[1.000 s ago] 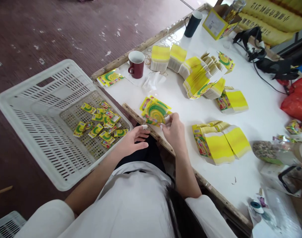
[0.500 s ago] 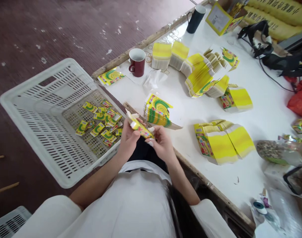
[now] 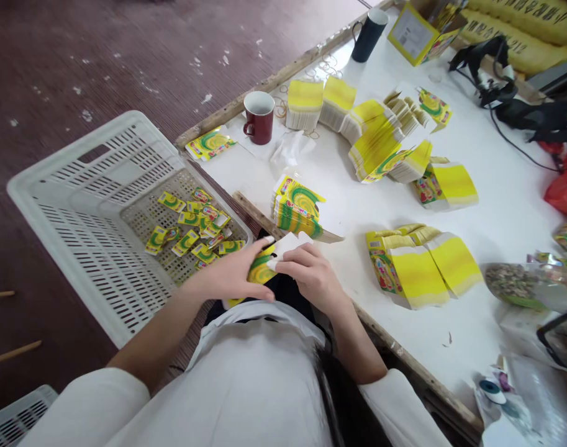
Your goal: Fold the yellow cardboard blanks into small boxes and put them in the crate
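Observation:
A small yellow-and-green printed carton [image 3: 261,268] with white flaps is between my hands, above my lap at the table's edge. My left hand [image 3: 227,273] reaches around its left side, thumb below and fingers above. At the flap end, my right hand [image 3: 313,276] has its bent fingers pinched on the white card. Part of the carton is covered by the fingers. Just beyond them, a stack of flat cartons [image 3: 299,203] leans on the table. To the left, a white plastic basket [image 3: 73,248] holds several small folded cartons [image 3: 186,242].
Bundles of yellow flat cartons [image 3: 427,264] stand across the white table [image 3: 339,186]. A maroon mug [image 3: 259,121] and a dark mug [image 3: 369,36] are near the far edge. At right lie a jar [image 3: 516,285], a red bag [image 3: 565,192] and black straps [image 3: 492,81].
Both hands held a carton edge-on before; now a carton shows its printed face and white flaps. My left hand has moved lower and spread more. One carton in the basket's near corner shows more fully.

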Demonstrator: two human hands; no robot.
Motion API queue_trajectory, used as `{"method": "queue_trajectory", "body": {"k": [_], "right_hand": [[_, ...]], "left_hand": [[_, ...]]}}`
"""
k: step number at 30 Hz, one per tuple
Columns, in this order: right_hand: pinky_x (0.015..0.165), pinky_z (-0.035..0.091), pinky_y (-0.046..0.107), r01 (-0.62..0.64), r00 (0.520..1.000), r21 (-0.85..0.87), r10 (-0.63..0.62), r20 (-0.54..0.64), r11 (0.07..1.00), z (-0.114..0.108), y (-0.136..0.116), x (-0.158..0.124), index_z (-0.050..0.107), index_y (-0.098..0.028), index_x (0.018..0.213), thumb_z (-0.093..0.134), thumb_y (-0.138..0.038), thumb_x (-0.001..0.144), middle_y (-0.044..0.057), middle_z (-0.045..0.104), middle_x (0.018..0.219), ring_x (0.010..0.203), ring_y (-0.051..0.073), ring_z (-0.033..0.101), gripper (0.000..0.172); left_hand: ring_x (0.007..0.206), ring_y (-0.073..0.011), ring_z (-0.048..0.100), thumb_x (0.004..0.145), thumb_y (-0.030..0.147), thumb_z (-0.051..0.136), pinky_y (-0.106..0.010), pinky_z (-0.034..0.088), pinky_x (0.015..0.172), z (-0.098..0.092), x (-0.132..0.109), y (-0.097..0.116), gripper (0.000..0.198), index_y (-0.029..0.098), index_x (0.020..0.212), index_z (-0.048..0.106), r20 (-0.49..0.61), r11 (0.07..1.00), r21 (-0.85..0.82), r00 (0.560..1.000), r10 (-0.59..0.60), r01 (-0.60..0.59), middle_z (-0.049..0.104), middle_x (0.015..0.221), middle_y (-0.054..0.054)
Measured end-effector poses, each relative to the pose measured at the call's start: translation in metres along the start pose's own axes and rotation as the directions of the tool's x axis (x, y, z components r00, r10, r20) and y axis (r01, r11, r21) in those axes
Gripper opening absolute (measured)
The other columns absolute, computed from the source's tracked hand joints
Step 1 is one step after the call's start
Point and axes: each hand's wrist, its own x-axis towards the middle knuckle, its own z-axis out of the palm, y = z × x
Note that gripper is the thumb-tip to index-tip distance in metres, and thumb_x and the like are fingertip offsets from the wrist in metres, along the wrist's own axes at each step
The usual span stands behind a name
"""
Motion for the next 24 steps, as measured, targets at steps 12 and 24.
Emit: {"method": "queue_trajectory", "body": {"k": [12,24], "right_hand": [[0.067,0.056,0.031,-0.427,0.710,0.648,0.677,-0.192,0.631,0.033,-0.002,-0.012,0.051,-0.026,0.102,0.066,-0.064,0.088,0.000,0.061,0.083,0.071,0.017,0.062,0.043],[0.084,0.063,0.043,-0.484,0.647,0.859,0.730,0.222,0.168,0.058,-0.006,-0.010,0.067,-0.024,0.114,0.056,-0.086,0.080,0.011,0.076,0.108,0.102,0.030,0.073,0.072]], "left_hand": [[0.115,-0.0297,0.066,0.076,0.036,0.078,-0.042,0.053,0.099,0.049,0.005,-0.005,0.083,0.021,0.145,0.035,-0.359,0.964,0.246,0.914,0.187,-0.100,0.065,0.125,-0.012],[0.127,-0.0291,0.061,0.080,0.040,0.077,-0.043,0.051,0.107,0.059,0.003,-0.012,0.080,0.023,0.144,0.033,-0.401,0.951,0.158,0.863,0.309,-0.267,0.059,0.136,-0.014]]}}
